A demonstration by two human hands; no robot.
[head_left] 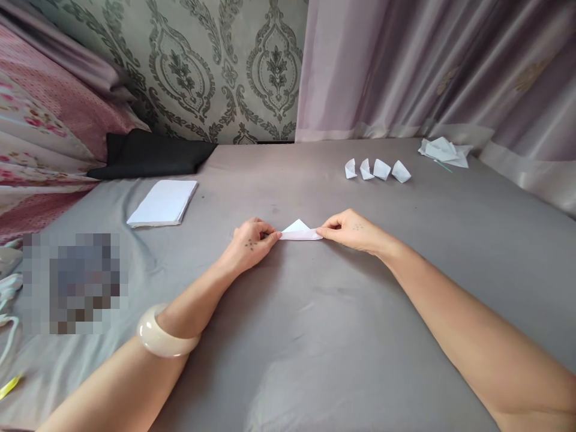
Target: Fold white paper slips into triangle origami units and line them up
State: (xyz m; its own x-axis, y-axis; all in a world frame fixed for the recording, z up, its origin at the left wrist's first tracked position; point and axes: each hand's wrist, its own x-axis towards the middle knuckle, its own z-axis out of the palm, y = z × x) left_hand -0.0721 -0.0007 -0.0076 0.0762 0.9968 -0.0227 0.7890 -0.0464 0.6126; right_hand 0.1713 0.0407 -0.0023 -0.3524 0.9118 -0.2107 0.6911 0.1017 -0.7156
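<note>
From the head view, you hold a small folded paper [300, 234] out in front of you, near the middle of the grey cloth [310, 336]. Your left hand [252, 243] is narrowed to a pinch on its left end, thumb against fingers; your right hand [360, 232] pinches the right end the same way. With one grip at each end, the strip along the near edge probably stays straight and level between your thumbs, while the triangular peak points away from you, uncovered. Whether the paper's underside rests on the cloth, you cannot tell from here.

Beyond your right hand, four small folded pieces [381, 170] stand in a row, the left two showing narrower faces; their place seems chosen to be out of the way of your fingers. Farther right, by the curtain [382, 72], lies a loose heap of white paper [443, 152]. On your left, a neat stack of white sheets [162, 203] sits well apart from your left hand, likely within easy reach, with a black cloth [153, 155] behind it.
</note>
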